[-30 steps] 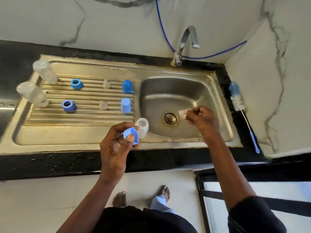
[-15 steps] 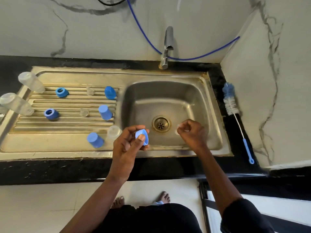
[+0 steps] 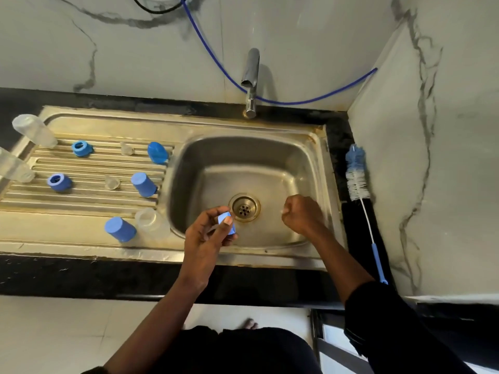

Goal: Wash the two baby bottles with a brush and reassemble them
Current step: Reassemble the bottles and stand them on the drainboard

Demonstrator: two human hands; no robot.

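Observation:
Over the sink basin (image 3: 294, 168), my left hand (image 3: 206, 238) pinches a small blue screw ring (image 3: 226, 222) between thumb and fingers, close to the drain (image 3: 244, 209). My right hand (image 3: 303, 214) is curled into a fist to the right of the drain, with a sliver of a clear teat (image 3: 283, 211) showing at its fingertips. Two clear bottles (image 3: 35, 130) (image 3: 13, 168) lie at the drainboard's left edge. The bottle brush (image 3: 356, 179) lies on the black counter to the right of the sink.
On the ribbed drainboard (image 3: 81, 203) sit two blue rings (image 3: 81, 148) (image 3: 58, 182), two clear teats (image 3: 127, 149) (image 3: 112, 182), three blue caps (image 3: 157, 153) (image 3: 143, 184) (image 3: 120, 229) and a clear cup (image 3: 151, 221). The tap (image 3: 251, 76) stands behind the basin, and a marble wall (image 3: 432, 157) closes the right.
My left hand has carried the blue ring from the drainboard's edge to over the basin. My right hand has closed further round the clear teat and dropped lower.

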